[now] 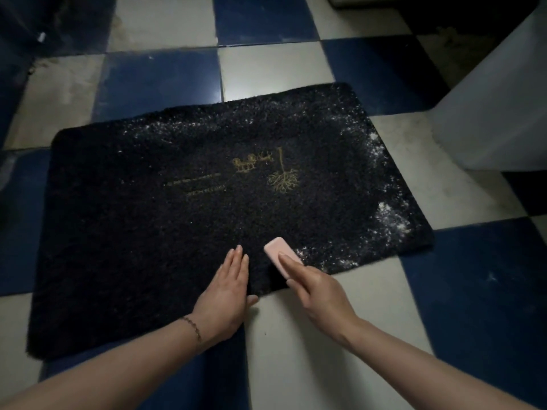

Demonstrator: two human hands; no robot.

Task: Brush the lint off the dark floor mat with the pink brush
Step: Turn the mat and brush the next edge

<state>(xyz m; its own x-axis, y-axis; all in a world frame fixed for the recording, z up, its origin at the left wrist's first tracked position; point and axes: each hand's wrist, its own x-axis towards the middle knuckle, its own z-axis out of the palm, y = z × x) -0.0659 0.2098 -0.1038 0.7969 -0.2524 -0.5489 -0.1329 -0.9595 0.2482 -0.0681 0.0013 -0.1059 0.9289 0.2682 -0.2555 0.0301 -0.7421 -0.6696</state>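
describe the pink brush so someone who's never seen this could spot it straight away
A dark floor mat lies on blue and white checked floor tiles. At its near edge, right of centre, the right hand presses down the pink brush, a small rounded bar. It is the only pink thing there.

light: we see it dim overall
glare: on tile (260, 75) behind mat (148, 232)
corners: dark, vignetted
edges: we note wide-angle bending
focus: soft, grainy

Gold lettering on dark floor mat (207, 202): too blurred, nothing legible.
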